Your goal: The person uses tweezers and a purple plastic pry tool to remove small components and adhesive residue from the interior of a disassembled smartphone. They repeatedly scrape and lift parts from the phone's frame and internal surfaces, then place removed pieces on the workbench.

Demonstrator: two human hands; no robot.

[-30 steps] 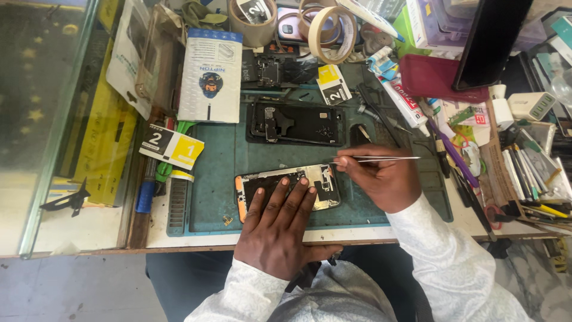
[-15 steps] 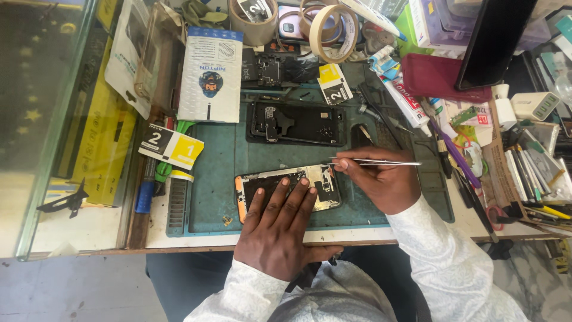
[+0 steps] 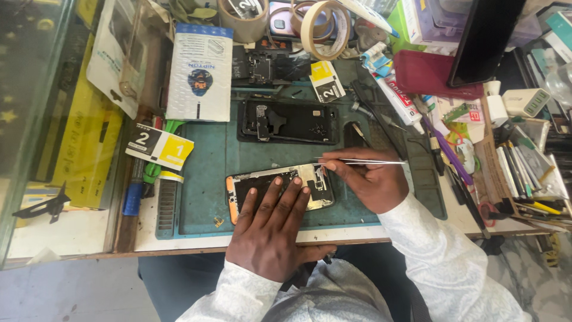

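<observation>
while the left hand [image 3: 271, 235] lies flat on the open phone [image 3: 280, 189] at centre frame, pinning it, the right hand [image 3: 369, 182] pinches tweezers [image 3: 360, 161]; both phone and tweezers run left-right, the tips at the phone's upper right end, nearest the right hand.

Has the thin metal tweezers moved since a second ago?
No. The thin metal tweezers stay level just below the black phone back panel, tips over the opened phone.

Single head view, looking steeply down from above, close over teal mat [image 3: 202, 179] on cluttered bench
</observation>
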